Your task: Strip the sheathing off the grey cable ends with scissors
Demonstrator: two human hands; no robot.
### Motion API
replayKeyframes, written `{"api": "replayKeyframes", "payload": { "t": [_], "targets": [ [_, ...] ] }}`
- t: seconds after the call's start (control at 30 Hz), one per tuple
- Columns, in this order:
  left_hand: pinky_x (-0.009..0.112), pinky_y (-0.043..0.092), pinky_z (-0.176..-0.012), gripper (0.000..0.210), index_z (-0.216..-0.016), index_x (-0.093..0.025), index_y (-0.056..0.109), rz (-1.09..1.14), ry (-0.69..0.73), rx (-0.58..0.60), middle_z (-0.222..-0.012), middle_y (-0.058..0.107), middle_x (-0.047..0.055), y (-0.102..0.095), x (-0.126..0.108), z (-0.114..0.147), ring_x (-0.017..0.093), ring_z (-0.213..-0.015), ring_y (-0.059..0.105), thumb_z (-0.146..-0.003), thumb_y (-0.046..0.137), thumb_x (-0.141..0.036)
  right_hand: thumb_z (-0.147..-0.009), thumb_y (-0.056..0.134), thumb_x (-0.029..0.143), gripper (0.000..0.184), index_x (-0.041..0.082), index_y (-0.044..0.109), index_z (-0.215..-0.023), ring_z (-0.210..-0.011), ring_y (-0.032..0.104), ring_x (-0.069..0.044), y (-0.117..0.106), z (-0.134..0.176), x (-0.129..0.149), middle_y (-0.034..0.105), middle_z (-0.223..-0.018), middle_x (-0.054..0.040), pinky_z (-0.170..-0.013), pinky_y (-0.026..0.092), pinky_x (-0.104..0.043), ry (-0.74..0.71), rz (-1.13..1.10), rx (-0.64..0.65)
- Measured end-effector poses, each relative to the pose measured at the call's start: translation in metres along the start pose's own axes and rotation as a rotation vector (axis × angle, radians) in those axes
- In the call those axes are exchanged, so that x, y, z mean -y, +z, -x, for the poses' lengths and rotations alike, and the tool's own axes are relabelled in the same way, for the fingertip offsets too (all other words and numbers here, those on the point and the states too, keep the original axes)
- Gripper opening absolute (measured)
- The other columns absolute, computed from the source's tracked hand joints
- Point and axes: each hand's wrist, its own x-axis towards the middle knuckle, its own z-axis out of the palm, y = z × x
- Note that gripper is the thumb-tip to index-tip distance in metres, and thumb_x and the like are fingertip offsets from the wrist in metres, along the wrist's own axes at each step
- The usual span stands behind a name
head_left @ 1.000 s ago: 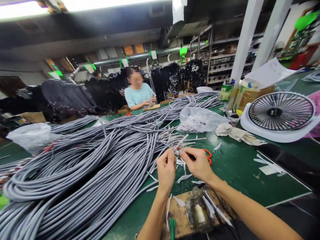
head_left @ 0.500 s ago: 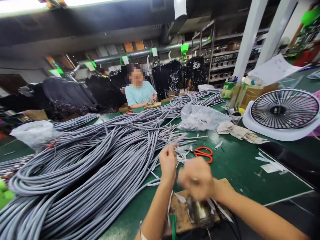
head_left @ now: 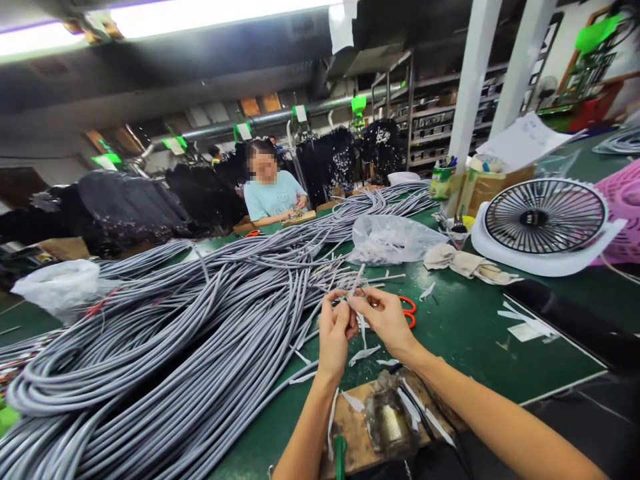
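And here's the pale strip, sticking up at the meeting point of two bare hands, just beyond the near wooden board and to the right of the cables. The left hand has its thumb and fingers curled in tight, pinching at the strip's lower end; the right hand comes in from the other side, thumb and forefinger closed on the same spot. The fingers cover that lower end, so whether a wire is in there too, I can't tell. Just behind the right hand, orange-handled scissors show only their loops, the blades out of sight. White scraps lie on the green tabletop below the hands. Nearest us, the wooden board carries a grimy metal cylinder, partly lost among cords and scraps, with a green handle beside it, cut off by the bottom edge. Over on the left, a great sweep of grey cables runs off the frame, its pale ends tangled just past the left hand. Farther out there's a clear plastic bag, contents hard to make out, then crumpled cloth and a fan on the right. Across the far side sits a co-worker in light blue, hands too small to read.
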Motion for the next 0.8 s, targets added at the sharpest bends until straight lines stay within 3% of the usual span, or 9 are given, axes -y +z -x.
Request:
{"api": "replayKeyframes", "payload": {
  "t": [0.1,0.2,0.3,0.37,0.43,0.57,0.8],
  "targets": [
    [0.015,0.018,-0.039,0.027,-0.092,-0.018,0.045,-0.053,0.017,0.011,-0.05,0.03,-0.01,0.0,0.002,0.0,0.003,-0.04,0.022,-0.079,0.055,-0.039,-0.07,0.063,0.035,0.022,0.013,0.063,-0.072,-0.057,0.047,-0.01,0.001,0.005,0.003,0.059,-0.067,-0.0013,-0.05,0.037,-0.022,-0.004,-0.063,-0.068],
    [0.016,0.018,-0.039,0.03,-0.091,-0.017,0.048,-0.129,0.033,-0.027,-0.049,0.029,-0.01,0.001,0.003,0.002,0.003,-0.04,0.023,-0.077,0.057,-0.041,-0.066,0.067,0.03,0.016,0.014,0.064,-0.067,-0.063,0.052,-0.013,0.0,0.008,0.005,0.061,-0.066,-0.002,-0.058,0.041,-0.024,-0.03,-0.067,-0.121],
    [0.018,0.019,-0.039,0.032,-0.088,-0.016,0.05,-0.159,0.036,-0.033,-0.048,0.031,-0.009,0.002,0.006,0.003,0.004,-0.04,0.025,-0.077,0.056,-0.044,-0.06,0.072,0.031,0.021,0.014,0.061,-0.065,-0.045,0.039,-0.006,0.0,0.008,0.005,0.05,-0.052,0.0033,-0.042,0.032,-0.02,0.061,-0.198,-0.129],
    [0.018,0.02,-0.04,0.031,-0.083,-0.016,0.049,-0.132,0.041,-0.028,-0.049,0.032,-0.009,0.002,0.007,0.002,0.004,-0.04,0.026,-0.076,0.056,-0.045,-0.058,0.073,0.036,0.028,0.015,0.057,-0.066,-0.036,0.021,-0.002,-0.001,0.006,0.005,0.034,-0.043,0.0093,-0.034,0.017,-0.017,0.208,-0.344,-0.049],
    [0.018,0.022,-0.04,0.031,-0.078,-0.016,0.047,-0.105,0.056,-0.025,-0.051,0.035,-0.008,0.002,0.006,0.001,0.004,-0.041,0.029,-0.075,0.058,-0.045,-0.057,0.074,0.039,0.032,0.015,0.054,-0.067,-0.035,0.01,0.0,-0.003,0.004,0.006,0.024,-0.041,0.0124,-0.034,0.008,-0.017,0.324,-0.42,0.057],
    [0.019,0.03,-0.045,0.029,-0.075,-0.016,0.046,-0.134,0.089,0.009,-0.056,0.044,-0.005,0.001,0.003,0.0,0.006,-0.044,0.038,-0.074,0.06,-0.042,-0.055,0.075,0.038,0.034,0.015,0.055,-0.07,-0.036,0.009,0.001,-0.009,0.0,0.01,0.024,-0.042,0.0128,-0.034,0.006,-0.016,0.425,-0.398,0.169],
    [0.022,0.034,-0.057,0.023,-0.074,-0.013,0.058,-0.404,0.171,0.046,-0.065,0.053,0.0,-0.006,-0.003,0.001,0.011,-0.06,0.044,-0.075,0.06,-0.036,-0.052,0.076,0.038,0.036,0.015,0.051,-0.062,-0.036,0.01,0.001,-0.015,-0.001,0.011,0.023,-0.041,0.013,-0.034,0.006,-0.015,0.411,-0.399,0.178]
  ]
}}
